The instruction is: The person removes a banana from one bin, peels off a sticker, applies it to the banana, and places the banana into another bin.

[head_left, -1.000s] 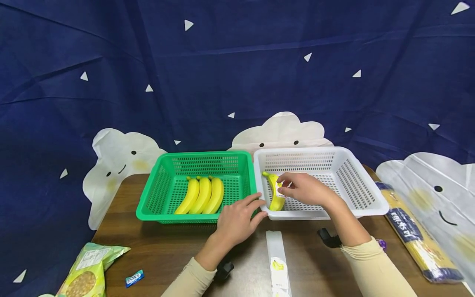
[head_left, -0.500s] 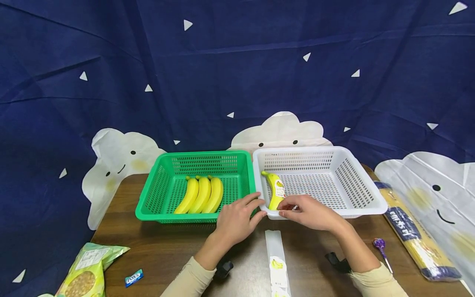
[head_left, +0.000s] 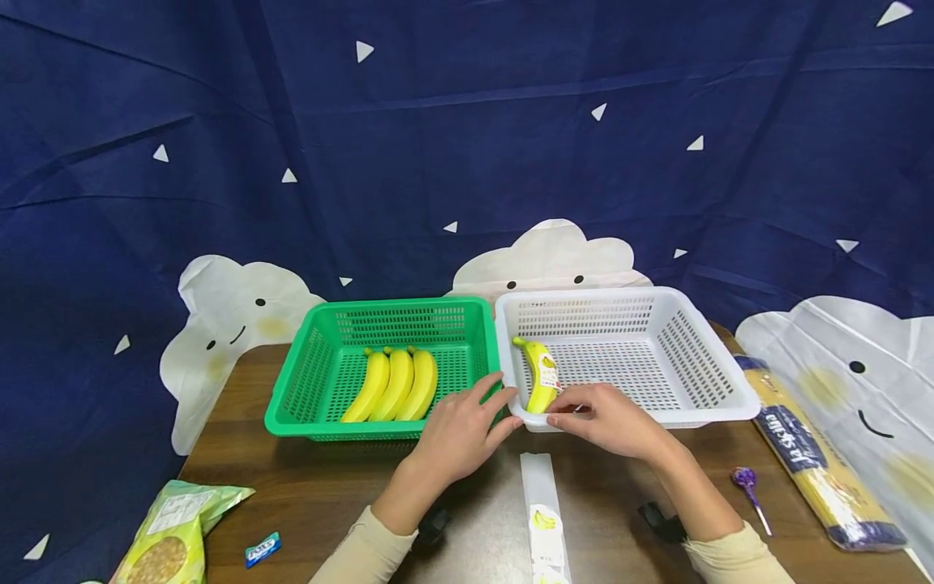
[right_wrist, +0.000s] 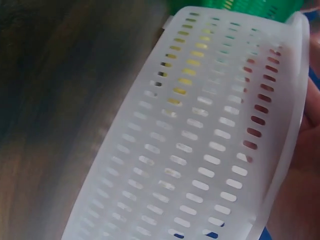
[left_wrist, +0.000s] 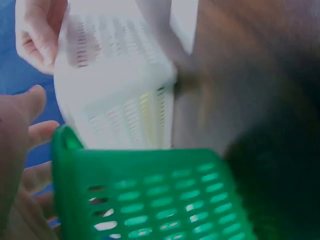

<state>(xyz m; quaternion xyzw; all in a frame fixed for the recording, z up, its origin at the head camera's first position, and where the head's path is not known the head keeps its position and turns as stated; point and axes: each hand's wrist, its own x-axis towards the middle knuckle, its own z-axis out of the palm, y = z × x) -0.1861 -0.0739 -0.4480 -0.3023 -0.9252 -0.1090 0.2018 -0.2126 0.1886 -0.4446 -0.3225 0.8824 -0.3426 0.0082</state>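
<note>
A yellow banana with a printed sticker (head_left: 541,388) lies along the left side of the white basket (head_left: 715,415). At that basket's front rim my right hand (head_left: 611,420) grips the edge near the banana's lower end. Its fingers show through the slots on the inner side in the right wrist view. My left hand (head_left: 458,431) rests with spread fingers across the meeting corners of the green basket (head_left: 283,389) and the white one. Three bananas (head_left: 394,385) lie side by side in the green basket.
A backing strip with banana stickers (head_left: 543,519) lies on the wooden table (head_left: 321,478). To the right are a purple lollipop (head_left: 746,480) and a spaghetti pack (head_left: 810,454). A green snack bag (head_left: 171,535) and a small blue packet (head_left: 263,550) lie at left.
My right hand has moved from the banana's sticker down to the white basket's front rim, leaving the sticker on the banana. The left hand has barely shifted.
</note>
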